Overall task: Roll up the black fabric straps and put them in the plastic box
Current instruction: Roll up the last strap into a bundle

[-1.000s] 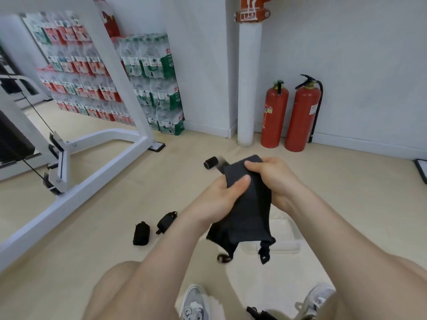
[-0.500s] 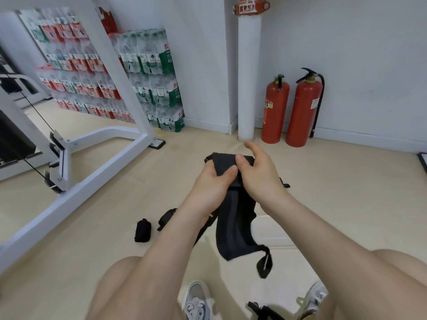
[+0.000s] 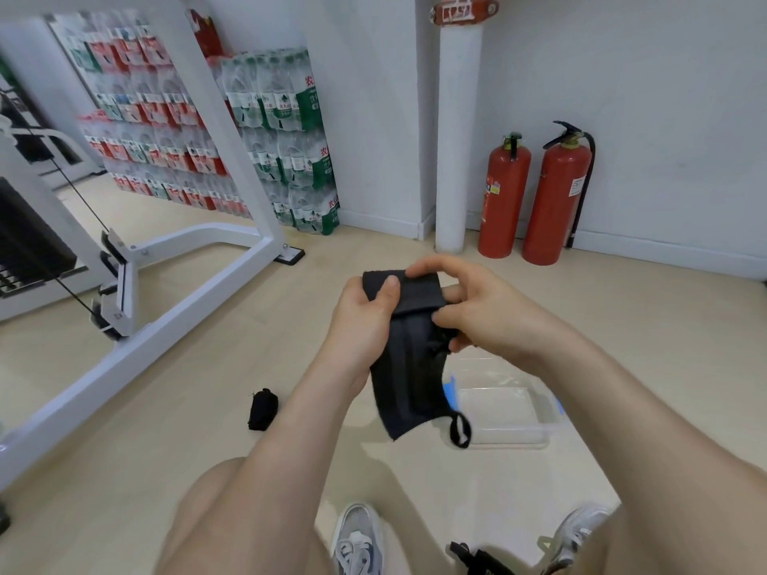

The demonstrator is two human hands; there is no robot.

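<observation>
Both hands hold the black strap (image 3: 409, 359) in the air above the clear plastic box (image 3: 506, 404) on the floor, the left hand (image 3: 361, 321) gripping its folded top with the thumb and the right hand (image 3: 477, 309) pinching it with curled fingers.

Rolled strap (image 3: 262, 409) lies left of plastic box (image 3: 504, 404).

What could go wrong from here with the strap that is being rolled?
The roll may slacken: only the top of the black strap is turned over between the left hand and right hand, with a long tail hanging. The end loop dangles and could stick out or snag near the plastic box.
</observation>
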